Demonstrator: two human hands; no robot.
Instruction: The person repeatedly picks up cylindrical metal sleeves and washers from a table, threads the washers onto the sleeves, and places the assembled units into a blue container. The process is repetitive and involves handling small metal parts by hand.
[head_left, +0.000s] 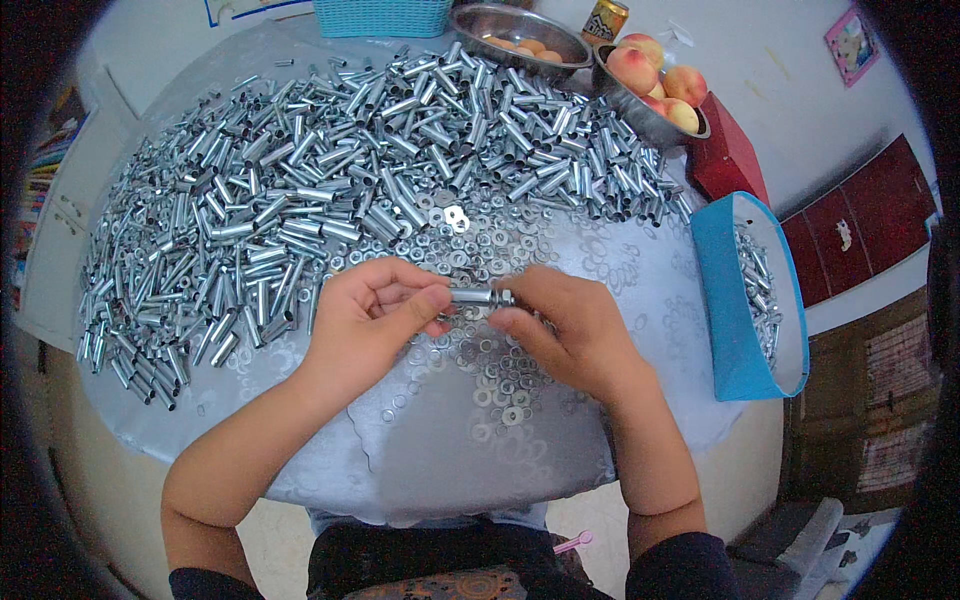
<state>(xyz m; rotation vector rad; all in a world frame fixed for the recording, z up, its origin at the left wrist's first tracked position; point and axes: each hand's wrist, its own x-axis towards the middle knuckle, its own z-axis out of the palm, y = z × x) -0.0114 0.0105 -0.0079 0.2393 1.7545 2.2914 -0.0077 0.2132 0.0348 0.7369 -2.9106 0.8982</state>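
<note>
Over the near middle of the table, my left hand (372, 312) pinches one end of a shiny metal sleeve anchor (470, 296) between thumb and fingers. The anchor lies level, pointing to the right. My right hand (572, 325) closes its thumb and fingers around the other end, where a nut and washer (502, 297) show. Its fingertips are partly hidden. Below and beyond both hands are loose washers (513, 414) and nuts. Farther off, a wide heap of metal tubes (300, 180) spreads across the table.
A blue fabric bin (722, 300) with metal pieces stands at the right edge. Behind it are a red box (725, 150), a steel bowl of peaches (650, 118), a bowl of eggs (470, 22), a gold can (606, 20) and a turquoise basket (382, 18).
</note>
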